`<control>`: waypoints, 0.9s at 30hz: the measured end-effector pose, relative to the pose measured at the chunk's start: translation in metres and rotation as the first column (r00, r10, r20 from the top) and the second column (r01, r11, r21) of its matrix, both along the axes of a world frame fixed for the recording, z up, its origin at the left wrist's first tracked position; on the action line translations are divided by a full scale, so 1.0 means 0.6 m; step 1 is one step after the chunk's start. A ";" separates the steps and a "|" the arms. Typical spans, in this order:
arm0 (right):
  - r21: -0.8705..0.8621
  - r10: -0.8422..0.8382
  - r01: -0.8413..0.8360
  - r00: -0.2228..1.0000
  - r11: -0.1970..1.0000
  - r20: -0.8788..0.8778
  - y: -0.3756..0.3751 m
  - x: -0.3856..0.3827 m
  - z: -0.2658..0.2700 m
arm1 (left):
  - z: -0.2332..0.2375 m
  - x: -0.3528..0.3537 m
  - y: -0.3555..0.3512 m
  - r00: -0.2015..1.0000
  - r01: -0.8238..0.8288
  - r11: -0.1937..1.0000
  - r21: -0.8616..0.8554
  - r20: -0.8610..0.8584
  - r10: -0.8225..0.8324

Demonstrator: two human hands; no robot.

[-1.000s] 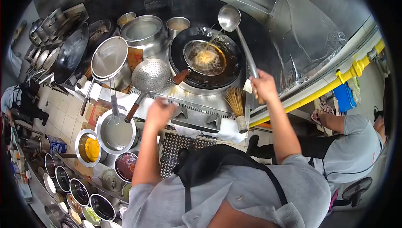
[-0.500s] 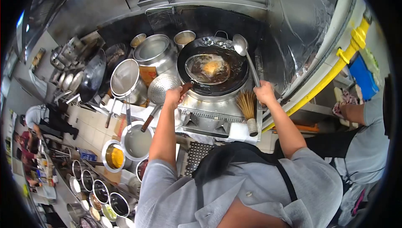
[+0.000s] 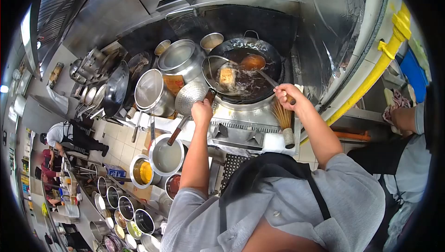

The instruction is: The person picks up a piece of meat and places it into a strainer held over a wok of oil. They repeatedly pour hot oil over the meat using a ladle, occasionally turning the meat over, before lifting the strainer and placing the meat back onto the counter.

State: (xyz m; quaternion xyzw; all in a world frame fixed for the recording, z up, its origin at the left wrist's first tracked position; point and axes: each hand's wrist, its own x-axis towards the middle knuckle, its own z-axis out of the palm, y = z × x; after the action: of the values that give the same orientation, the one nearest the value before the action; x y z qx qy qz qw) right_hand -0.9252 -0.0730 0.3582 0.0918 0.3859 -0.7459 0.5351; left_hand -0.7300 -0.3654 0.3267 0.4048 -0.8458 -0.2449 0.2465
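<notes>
A black wok point(image 3: 266, 83) of dark, bubbling oil stands on the burner. My left hand point(image 3: 202, 112) is wrapped round the wooden handle of a round strainer point(image 3: 208, 69), which lies tilted in the wok's left side. A golden, blocky piece of food point(image 3: 227, 76) sits in the oil at the strainer. With my right hand point(image 3: 288, 96) I grip the handle of a ladle point(image 3: 253, 62), its bowl in the oil at the right of the food. Beside my left hand a perforated skimmer point(image 3: 191, 98) rests on a pot.
Metal pots point(image 3: 177, 56) and a sieve point(image 3: 149, 89) stand left of the wok. A bamboo brush point(image 3: 288, 136) lies at the stove's front right. A yellow pipe point(image 3: 366, 78) runs along the right. A co-worker point(image 3: 408, 154) is at the far right; other people are at the far left.
The ladle has gone down from above the wok's right rim into the oil, and my right hand has moved up towards the wok. The food now looks blocky and sits further left in the wok.
</notes>
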 end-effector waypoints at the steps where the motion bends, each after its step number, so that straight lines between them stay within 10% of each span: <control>1: -0.015 -0.024 0.024 0.999 1.000 0.029 0.004 0.002 0.015 | -0.010 -0.008 0.001 1.000 -0.005 0.996 -0.084 -0.008 0.005; 27: 0.096 -0.005 0.034 0.956 0.995 -0.292 -0.032 0.028 0.158 | 0.003 0.001 0.059 0.997 -0.052 0.997 0.057 -0.058 0.055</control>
State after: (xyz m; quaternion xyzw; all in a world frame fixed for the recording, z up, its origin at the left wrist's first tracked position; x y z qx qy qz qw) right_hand -0.9086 -0.0920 0.4530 0.0112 0.4964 -0.7363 0.4597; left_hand -0.7293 -0.3302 0.3282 0.4265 -0.8198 -0.2736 0.2669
